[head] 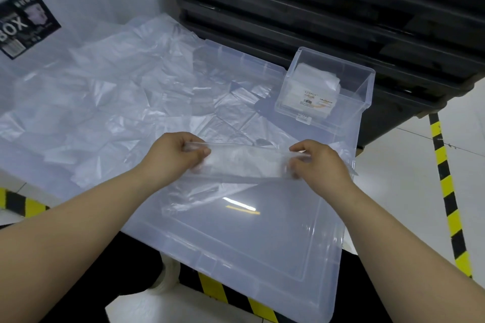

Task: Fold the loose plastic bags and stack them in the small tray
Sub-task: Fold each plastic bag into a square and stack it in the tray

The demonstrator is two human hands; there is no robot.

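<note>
A clear plastic bag (245, 161), folded into a long narrow strip, is stretched between my hands above a big translucent lid (249, 238). My left hand (175, 156) pinches its left end. My right hand (313, 162) pinches its right end. Several loose clear bags (126, 92) lie crumpled in a heap behind and to the left. The small clear tray (354, 94) stands at the back right of the lid and holds a stack of folded white bags (315, 89).
A stack of black crates (328, 8) rises right behind the tray. A clear storage box with a black label (23, 21) stands at the back left. Yellow-and-black floor tape (446, 186) runs along the right.
</note>
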